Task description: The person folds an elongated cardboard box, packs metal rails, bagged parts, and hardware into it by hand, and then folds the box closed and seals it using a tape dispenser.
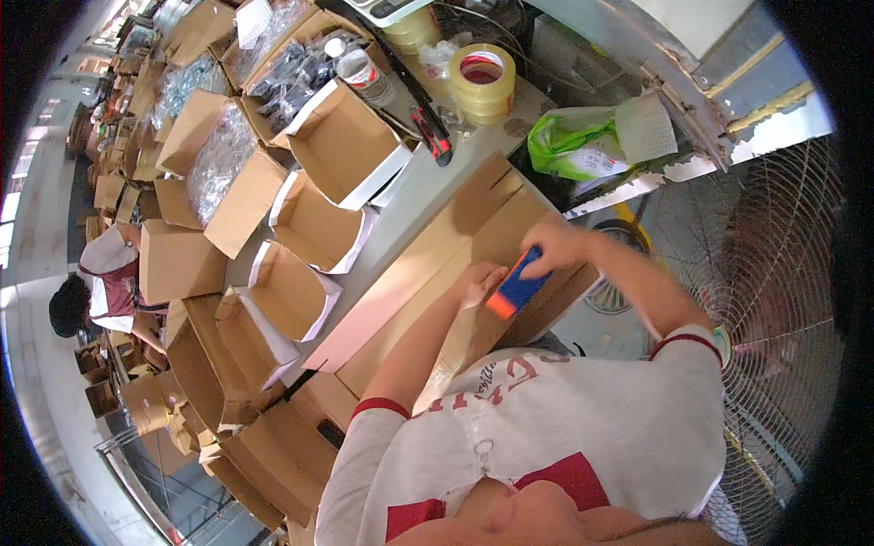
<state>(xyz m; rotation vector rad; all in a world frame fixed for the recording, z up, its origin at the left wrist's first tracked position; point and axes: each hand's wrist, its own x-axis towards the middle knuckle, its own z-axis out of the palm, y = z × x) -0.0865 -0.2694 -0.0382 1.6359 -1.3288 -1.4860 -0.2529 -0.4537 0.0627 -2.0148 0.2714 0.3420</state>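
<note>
A flat brown cardboard carton (455,250) with slots cut at its far end lies on the worktable. Over its right part, my right hand (553,247) grips a blue and orange hand-held tool (522,286), perhaps a tape dispenser; its exact kind is unclear. The orange end points down toward my body. My left hand (480,284) rests on the cardboard just left of the tool, its fingers curled together. Whatever they may pinch is hidden.
Open white-edged boxes (323,218) line the table's left side. Clear tape rolls (482,82), a red and black cutter (431,136) and a green bag (574,144) lie beyond the carton. A large wire fan guard (765,291) stands right. Another person (114,278) works far left.
</note>
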